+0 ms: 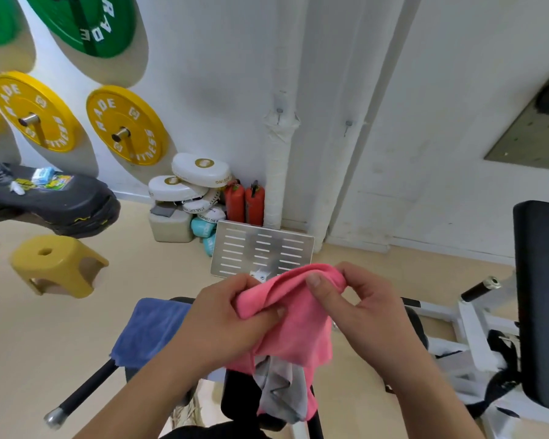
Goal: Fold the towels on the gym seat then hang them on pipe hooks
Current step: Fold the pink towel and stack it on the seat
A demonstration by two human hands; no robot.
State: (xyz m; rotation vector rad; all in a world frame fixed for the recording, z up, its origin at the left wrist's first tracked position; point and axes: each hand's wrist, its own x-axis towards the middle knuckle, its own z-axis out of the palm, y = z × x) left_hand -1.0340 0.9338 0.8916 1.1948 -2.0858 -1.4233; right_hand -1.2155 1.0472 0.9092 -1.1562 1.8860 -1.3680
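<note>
Gym wall far behind – left hand (225, 315) and right hand (358, 307) both grip pink towel (301, 331); blue towel (146, 331) lies left.

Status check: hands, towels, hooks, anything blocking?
Both hands, left hand and right hand, gripping pink towel. Blue towel lies on seat. Pipe hooks bare, nothing blocking.

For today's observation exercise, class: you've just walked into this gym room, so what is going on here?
A person holds a pink towel up in both hands, the left hand gripping one end and the right hand pinching its top edge. A grey towel hangs beneath it. A blue towel lies draped over the gym seat, not yet handled. Two hooks on the white wall pipes ahead are bare, so nothing is hung yet.
</note>
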